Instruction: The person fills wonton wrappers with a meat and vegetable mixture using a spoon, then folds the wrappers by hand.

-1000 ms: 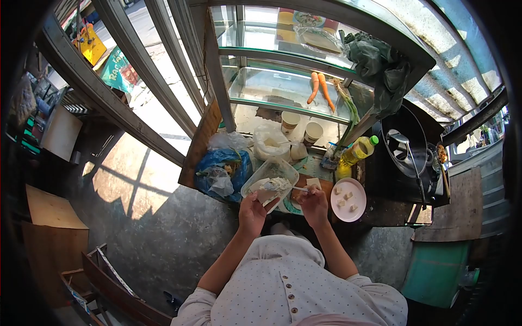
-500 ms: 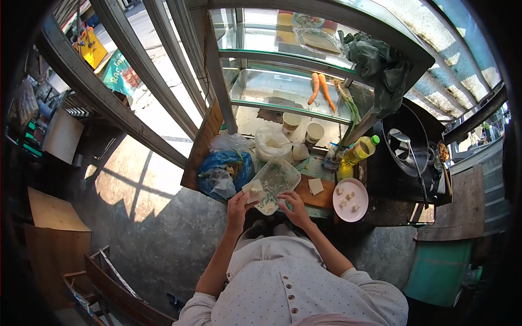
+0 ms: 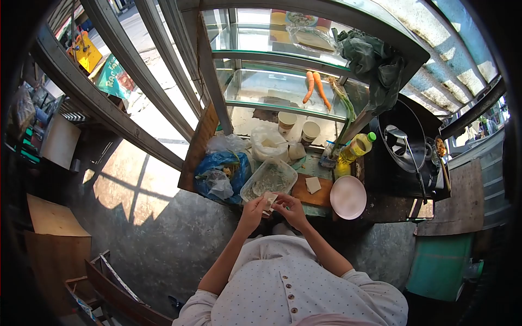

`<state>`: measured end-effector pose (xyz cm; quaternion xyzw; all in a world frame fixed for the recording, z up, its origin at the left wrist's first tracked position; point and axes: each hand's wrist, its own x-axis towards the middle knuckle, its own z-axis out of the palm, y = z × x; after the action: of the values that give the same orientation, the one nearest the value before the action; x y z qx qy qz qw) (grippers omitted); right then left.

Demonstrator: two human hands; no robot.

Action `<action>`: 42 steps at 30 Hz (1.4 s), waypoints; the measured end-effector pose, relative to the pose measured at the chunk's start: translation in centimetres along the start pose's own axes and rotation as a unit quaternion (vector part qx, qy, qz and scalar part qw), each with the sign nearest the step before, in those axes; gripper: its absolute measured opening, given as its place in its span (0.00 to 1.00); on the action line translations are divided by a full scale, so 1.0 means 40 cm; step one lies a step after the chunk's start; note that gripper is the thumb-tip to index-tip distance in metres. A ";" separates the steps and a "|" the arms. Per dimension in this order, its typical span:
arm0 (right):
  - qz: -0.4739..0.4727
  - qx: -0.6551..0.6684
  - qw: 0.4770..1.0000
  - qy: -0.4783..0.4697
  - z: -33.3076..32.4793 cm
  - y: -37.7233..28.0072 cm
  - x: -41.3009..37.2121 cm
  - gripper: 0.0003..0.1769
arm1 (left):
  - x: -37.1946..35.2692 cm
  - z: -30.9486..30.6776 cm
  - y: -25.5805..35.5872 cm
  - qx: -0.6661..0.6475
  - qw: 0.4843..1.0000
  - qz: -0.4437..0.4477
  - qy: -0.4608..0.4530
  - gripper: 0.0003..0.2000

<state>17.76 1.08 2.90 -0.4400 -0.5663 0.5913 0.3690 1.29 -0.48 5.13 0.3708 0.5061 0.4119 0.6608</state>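
Close in, both hands meet at the near edge of the surface [image 3: 321, 209]. The left hand [image 3: 253, 209] and the right hand [image 3: 292, 208] have their fingers [image 3: 278, 202] pinched narrow round a pale wrapper [image 3: 269, 202], gripping it from either side. It's held up between the two hands, just in front of the plastic tub [image 3: 270, 178].

That tub sits right behind the hands, with a pale, flecked filling inside. Beside it to the right lies a wooden board [image 3: 304, 194], and a second square wrapper [image 3: 313, 185] rests flat on it. Further right, touching the board's end, there's a round white plate [image 3: 348, 196]. To the left of the tub, a blue plastic bag [image 3: 220, 165] slumps with clear bags on top.

Behind those, a yellow oil bottle [image 3: 353, 150] with a green cap leans, and a white bag [image 3: 269, 142] sits near two paper cups [image 3: 286, 121]. Furthest back, two carrots [image 3: 315, 90] lie on the glass shelf [image 3: 261, 87], and a dark wok [image 3: 405, 142] sits off to the right.
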 end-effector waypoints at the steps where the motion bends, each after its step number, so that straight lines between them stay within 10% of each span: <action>1: 0.000 0.030 0.999 0.015 0.005 0.005 -0.001 0.19 | -0.001 -0.001 0.003 0.022 1.000 -0.004 -0.008 0.15; 12: 0.042 0.198 0.978 0.055 0.014 0.015 -0.005 0.08 | 0.006 -0.006 0.037 -0.034 0.995 -0.081 -0.051 0.16; 18: 0.027 0.313 0.929 0.194 0.034 -0.011 0.006 0.09 | -0.015 0.059 0.052 -0.187 0.981 0.042 0.028 0.19; 33: -0.200 -0.054 0.960 0.190 0.004 -0.152 -0.017 0.08 | -0.018 0.089 0.046 -0.042 0.958 0.263 0.105 0.10; 42: -0.193 0.085 0.958 0.193 0.024 -0.170 -0.046 0.07 | -0.044 0.093 0.100 0.038 0.944 0.319 0.081 0.10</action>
<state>17.05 -0.39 9.80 -0.3950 -0.5059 0.4590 0.6143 3.98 -0.84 10.21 0.5031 0.4285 0.6102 0.4370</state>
